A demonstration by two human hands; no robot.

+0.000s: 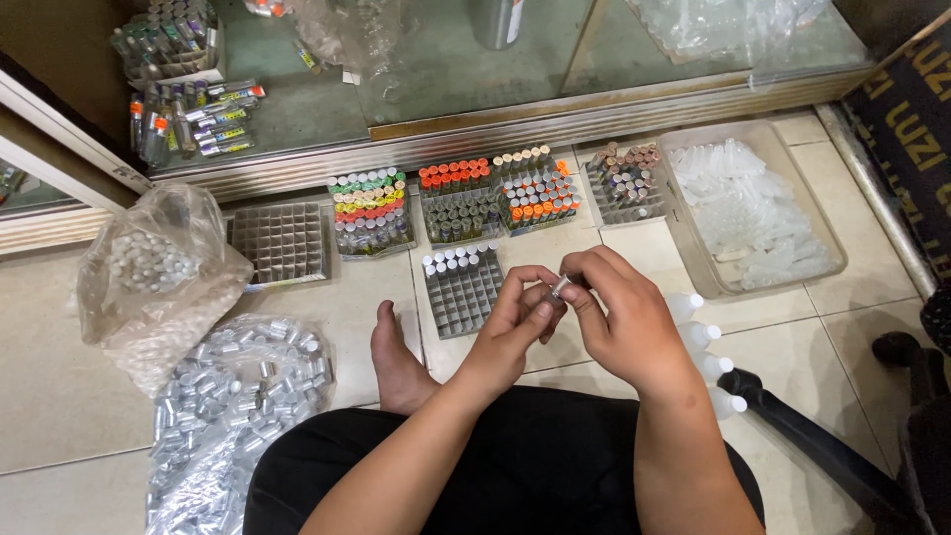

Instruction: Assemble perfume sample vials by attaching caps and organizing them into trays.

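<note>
My left hand [515, 322] and my right hand [619, 317] meet in front of me, both pinching one small glass vial with a silver cap [561, 288]. Just beyond the hands on the tiled floor lies a grey grid tray [466, 292] with one row of white-capped vials along its far edge. My bare foot [396, 367] rests on the floor to the left of my hands.
Trays of vials with coloured caps [371, 210] [495, 198] [624, 178] line a glass cabinet's base. An empty grid tray [282, 243] and a bag of white caps [149, 267] sit left, a bag of silver caps [233, 396] near left. A clear bin of bottles [753, 208] is right, with white bottles [708, 362] and a chair base [822, 446].
</note>
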